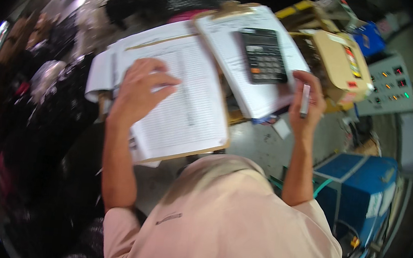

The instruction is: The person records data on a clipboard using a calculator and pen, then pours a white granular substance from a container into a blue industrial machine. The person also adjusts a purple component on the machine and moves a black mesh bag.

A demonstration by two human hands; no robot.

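Left hand: I see my left hand (pixel 140 90) spread flat, fingers wide, pressing the white lined sheet on the brown wooden clipboard (pixel 181 104), at nine o'clock from the calculator.
Second board: a white paper-covered clipboard (pixel 245 58) carries the black rectangular calculator (pixel 263 56) at twelve o'clock.
Right hand: my right hand (pixel 306 106), at three o'clock, is closed around a slim white pen (pixel 305 99).
Risk: I judge the calculator could slide off, since its board lies tilted and overlapping.
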